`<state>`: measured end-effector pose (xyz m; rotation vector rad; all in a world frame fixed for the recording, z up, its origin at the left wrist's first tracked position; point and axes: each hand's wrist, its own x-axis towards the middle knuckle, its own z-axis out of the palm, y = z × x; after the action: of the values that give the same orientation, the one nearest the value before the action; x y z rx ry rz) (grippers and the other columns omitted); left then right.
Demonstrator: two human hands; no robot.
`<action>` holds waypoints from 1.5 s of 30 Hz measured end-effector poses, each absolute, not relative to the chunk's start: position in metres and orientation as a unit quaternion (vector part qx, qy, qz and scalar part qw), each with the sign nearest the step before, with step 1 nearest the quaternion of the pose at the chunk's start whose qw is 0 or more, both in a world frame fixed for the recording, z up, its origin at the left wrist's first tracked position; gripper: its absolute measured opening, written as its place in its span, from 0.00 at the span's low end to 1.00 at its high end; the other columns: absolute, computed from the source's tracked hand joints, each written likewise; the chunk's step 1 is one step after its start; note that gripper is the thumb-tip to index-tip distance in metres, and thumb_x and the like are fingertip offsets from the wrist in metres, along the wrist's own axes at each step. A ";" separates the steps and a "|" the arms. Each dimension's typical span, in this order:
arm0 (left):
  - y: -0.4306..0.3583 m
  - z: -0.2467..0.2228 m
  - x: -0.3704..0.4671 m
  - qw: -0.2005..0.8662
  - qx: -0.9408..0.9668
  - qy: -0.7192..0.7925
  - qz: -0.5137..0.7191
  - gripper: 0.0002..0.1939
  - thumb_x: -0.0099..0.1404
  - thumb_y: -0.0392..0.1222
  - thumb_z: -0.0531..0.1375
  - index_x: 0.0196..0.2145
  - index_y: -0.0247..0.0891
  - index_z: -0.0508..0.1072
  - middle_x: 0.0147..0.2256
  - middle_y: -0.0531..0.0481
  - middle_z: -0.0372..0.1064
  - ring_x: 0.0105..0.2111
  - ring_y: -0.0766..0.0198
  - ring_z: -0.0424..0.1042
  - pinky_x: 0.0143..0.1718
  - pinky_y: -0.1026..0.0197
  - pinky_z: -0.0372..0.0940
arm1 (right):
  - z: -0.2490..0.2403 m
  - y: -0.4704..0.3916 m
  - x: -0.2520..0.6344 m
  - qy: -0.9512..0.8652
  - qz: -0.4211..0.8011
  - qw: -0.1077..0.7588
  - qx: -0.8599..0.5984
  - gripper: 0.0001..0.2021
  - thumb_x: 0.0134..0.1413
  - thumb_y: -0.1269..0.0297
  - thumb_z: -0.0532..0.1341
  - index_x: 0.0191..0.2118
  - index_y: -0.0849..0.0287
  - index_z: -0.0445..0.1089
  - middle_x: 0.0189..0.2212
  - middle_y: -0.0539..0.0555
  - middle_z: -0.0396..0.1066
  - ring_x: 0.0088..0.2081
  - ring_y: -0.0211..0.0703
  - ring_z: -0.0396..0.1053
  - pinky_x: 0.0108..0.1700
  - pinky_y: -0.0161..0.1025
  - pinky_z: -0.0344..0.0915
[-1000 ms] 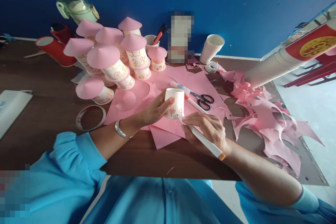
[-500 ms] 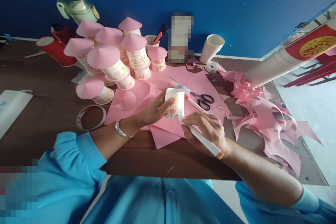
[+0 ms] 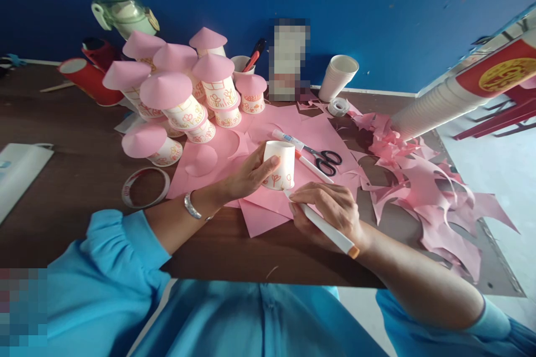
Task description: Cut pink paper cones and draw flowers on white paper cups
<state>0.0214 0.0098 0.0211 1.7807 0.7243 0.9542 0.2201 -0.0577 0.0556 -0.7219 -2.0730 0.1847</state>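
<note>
A white paper cup (image 3: pixel 281 166) with orange flower drawings near its lower rim is in my left hand (image 3: pixel 252 174), thumb pressed on its side. My right hand (image 3: pixel 326 209) grips a white marker (image 3: pixel 329 228) with an orange end; its tip is close to the cup's lower edge. Beneath the cup are pink paper sheets (image 3: pixel 268 215). Just right of it lie a second white marker (image 3: pixel 314 168) with an orange cap, black-handled scissors (image 3: pixel 326 163) and a glue stick (image 3: pixel 287 138).
Decorated cups with pink cone roofs (image 3: pixel 167 91) stand at the left rear. A tape roll (image 3: pixel 146 188) lies before them. Pink scraps (image 3: pixel 435 178) cover the right side, beside a long cup stack (image 3: pixel 439 103). More stacked cups (image 3: pixel 338 75) stand near the blue wall.
The marker in my right hand has drawn slightly down and away from the cup. A further orange line shows near the cup's lower edge. My left hand is nearly still.
</note>
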 end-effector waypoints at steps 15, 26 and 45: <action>0.007 0.019 0.020 0.518 0.693 0.319 0.387 0.24 0.78 0.57 0.50 0.56 0.36 0.69 0.48 0.38 0.77 0.36 0.61 0.74 0.31 0.62 0.71 | 0.055 -0.056 0.224 -0.836 0.054 0.457 -0.300 0.09 0.62 0.77 0.63 0.44 0.55 0.68 0.28 0.49 0.79 0.27 0.41 0.79 0.31 0.36 0.77; 0.008 0.021 0.019 0.490 0.711 0.317 0.392 0.25 0.78 0.58 0.50 0.56 0.36 0.72 0.48 0.38 0.77 0.36 0.62 0.73 0.30 0.62 0.70 | 0.051 -0.057 0.224 -0.841 0.066 0.445 -0.301 0.10 0.62 0.76 0.64 0.44 0.55 0.68 0.29 0.50 0.79 0.29 0.42 0.80 0.31 0.37 0.77; 0.008 0.020 0.020 0.505 0.706 0.313 0.385 0.23 0.78 0.56 0.49 0.55 0.37 0.72 0.44 0.40 0.77 0.35 0.61 0.72 0.31 0.60 0.71 | 0.051 -0.056 0.224 -0.844 0.060 0.441 -0.299 0.09 0.63 0.76 0.63 0.44 0.56 0.68 0.30 0.50 0.79 0.29 0.41 0.80 0.32 0.36 0.77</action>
<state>0.0203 0.0082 0.0203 1.7032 0.7554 0.9292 0.2243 -0.0562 0.0513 -0.7429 -2.0943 0.1479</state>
